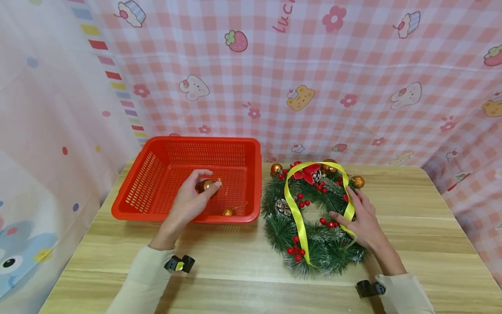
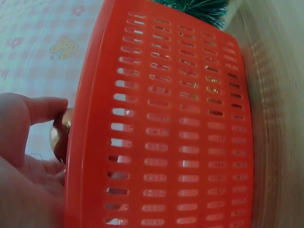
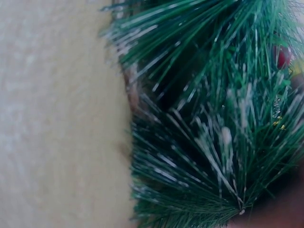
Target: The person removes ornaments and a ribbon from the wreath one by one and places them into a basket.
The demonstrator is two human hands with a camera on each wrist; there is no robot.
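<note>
In the head view, my left hand (image 1: 190, 198) pinches a shiny gold Christmas bauble (image 1: 207, 186) between thumb and fingers, inside the red plastic basket (image 1: 256, 183). The left wrist view shows the same bauble (image 2: 61, 135) partly behind the basket's rim. A smaller glittery gold bauble (image 1: 228, 212) lies on the basket floor. My right hand (image 1: 364, 220) grips the right side of a green Christmas wreath (image 1: 282, 231), thumb toward its centre. A yellow ribbon (image 1: 296, 213) loops over the wreath and passes by the right fingers. Needles (image 3: 204, 128) fill much of the right wrist view.
The wreath carries red berries (image 1: 296, 250), pinecones (image 1: 282, 206), a red poinsettia (image 1: 306, 171) and gold baubles (image 1: 276, 169) along its far edge. Basket and wreath sit side by side on a wooden table (image 1: 243, 270). A pink checked curtain (image 1: 266, 78) hangs behind.
</note>
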